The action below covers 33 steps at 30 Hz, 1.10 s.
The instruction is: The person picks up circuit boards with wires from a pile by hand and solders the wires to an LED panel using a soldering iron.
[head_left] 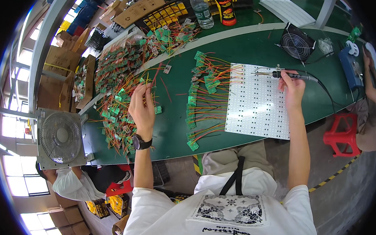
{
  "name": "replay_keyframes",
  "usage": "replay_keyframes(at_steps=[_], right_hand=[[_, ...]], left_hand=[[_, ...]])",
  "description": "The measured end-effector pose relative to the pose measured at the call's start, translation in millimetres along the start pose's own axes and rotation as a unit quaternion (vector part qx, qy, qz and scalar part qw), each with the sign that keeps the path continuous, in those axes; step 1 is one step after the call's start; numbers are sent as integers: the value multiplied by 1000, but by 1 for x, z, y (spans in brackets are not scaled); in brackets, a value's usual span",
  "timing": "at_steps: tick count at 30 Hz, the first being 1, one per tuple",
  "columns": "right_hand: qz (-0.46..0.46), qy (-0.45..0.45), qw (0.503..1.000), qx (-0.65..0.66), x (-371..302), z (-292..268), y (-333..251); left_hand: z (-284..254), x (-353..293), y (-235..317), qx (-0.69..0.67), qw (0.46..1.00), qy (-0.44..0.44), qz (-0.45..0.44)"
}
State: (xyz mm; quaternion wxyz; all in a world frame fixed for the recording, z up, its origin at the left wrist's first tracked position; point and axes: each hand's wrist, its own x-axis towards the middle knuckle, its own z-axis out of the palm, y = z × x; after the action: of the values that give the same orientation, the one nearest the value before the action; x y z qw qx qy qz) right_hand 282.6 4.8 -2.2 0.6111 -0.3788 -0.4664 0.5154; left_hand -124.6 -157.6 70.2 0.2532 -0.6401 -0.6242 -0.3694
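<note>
1. Over the white panel [259, 103], at its far edge, a soldering iron [287, 74] is held in the right hand [292, 89], the fingers closed round its dark handle and the tip pointing left.
2. Left of the panel, a small green board [158, 110] with thin wires is pinched by the left hand [142, 109], fingertips drawn together on the wires.
3. Such boards are judged light, stiff and fragile at the joints; the board edge would be the safer hold, since the wires are limp and tangle.
4. Beside the panel's left edge, wired boards [199, 97] are laid in a row.
5. Farther left, a tangled heap [119, 78] is spread on the green table [248, 47].
6. Beyond the panel, a small black fan [297, 43] is seen.
</note>
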Motion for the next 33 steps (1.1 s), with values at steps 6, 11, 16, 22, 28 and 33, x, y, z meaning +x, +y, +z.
replay_keyframes(at_steps=[6, 11, 16, 22, 28, 33], right_hand=[[92, -30, 994, 52, 4, -11, 8], [69, -50, 996, -3, 1, 1, 3], [58, -66, 996, -22, 1, 3, 3], [51, -69, 996, -28, -1, -1, 4], [46, -80, 995, -20, 0, 3, 7], [53, -81, 995, -26, 0, 1, 8]], left_hand=[[14, 27, 87, -271, 947, -76, -157], [45, 33, 111, -360, 922, -87, -110], [66, 41, 131, -462, 855, -128, -197], [73, 52, 137, -394, 770, -437, -245], [112, 21, 123, -436, 810, -380, -93], [125, 10, 130, -333, 886, -315, -72]])
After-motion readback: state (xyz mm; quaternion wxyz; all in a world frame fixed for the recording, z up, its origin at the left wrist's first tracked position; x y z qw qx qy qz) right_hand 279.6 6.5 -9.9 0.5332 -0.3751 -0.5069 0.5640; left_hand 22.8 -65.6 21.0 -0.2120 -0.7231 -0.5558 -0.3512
